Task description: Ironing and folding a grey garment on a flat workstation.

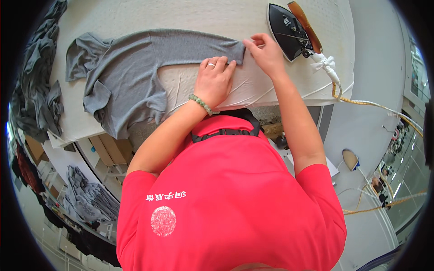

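A grey knit sweater [131, 61] lies on the pale padded ironing table, one sleeve stretched out to the right. Its body is loosely bunched at the left and hangs over the near edge. My left hand [214, 81] rests fingers down on the near edge of that sleeve, close to the cuff. At the sleeve's end, my right hand [267, 54] is closed, thumb and curled fingers at the cuff's corner. An iron [289, 34] with a black body and brown handle sits just beyond my right hand.
White cloth wraps the iron's cord [375, 103], which runs off to the right. More dark grey garments [34, 77] are heaped along the ironing table's [199, 13] left end. Below are a cardboard box [113, 149] and a garment pile [88, 196]. Another iron [350, 159] stands lower right.
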Motion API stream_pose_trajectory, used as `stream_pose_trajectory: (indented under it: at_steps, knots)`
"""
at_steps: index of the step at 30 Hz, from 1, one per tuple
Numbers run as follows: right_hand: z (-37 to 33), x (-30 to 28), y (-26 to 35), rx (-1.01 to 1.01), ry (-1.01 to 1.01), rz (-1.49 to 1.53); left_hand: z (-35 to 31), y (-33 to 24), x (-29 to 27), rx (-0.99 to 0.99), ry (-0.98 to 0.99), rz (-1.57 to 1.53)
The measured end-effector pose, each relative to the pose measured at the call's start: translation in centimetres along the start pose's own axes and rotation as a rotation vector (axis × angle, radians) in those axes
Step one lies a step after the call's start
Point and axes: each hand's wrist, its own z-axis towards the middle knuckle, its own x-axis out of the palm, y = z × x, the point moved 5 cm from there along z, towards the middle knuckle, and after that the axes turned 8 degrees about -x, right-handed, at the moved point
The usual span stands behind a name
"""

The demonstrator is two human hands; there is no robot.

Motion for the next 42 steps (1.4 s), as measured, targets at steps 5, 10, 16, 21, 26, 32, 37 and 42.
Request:
stream_pose_trajectory:
  at_steps: [5,10,16,21,26,32,37,42]
  knots:
    - [2.6,0.0,0.8,-0.165,0.213,-0.235,0.3,-1.1,-0.1,-0.093,-0.029,-0.018]
    - [1.1,0.3,3.9,-0.565,-0.087,-0.542,0.1,-1.9,-0.3,-0.150,-0.085,-0.008]
    - [-1.3,1.2,3.1,-1.128,-0.007,-0.455,-0.2,-2.2,0.4,-0.192,-0.073,0.026]
    - [-0.3,-6.8,5.9,-1.190,-0.114,-0.577,-1.5,-2.0,0.1,-0.237,-0.081,0.005]
    - [2.2,-14.1,5.3,-0.932,-0.475,-0.912,-1.3,-2.2,0.6,-0.224,-0.138,-0.022]
    - [6.0,-14.9,0.2,-0.126,0.073,-0.434,-1.1,-2.2,0.7,-0.247,-0.133,-0.023]
    - [5.2,-12.2,3.4,-0.147,0.304,-0.580,-1.3,-2.0,1.3,-0.219,-0.119,-0.004]
    - [2.2,-6.9,9.8,-0.471,0.382,-0.839,-0.9,-2.2,0.8,-0.169,-0.195,0.004]
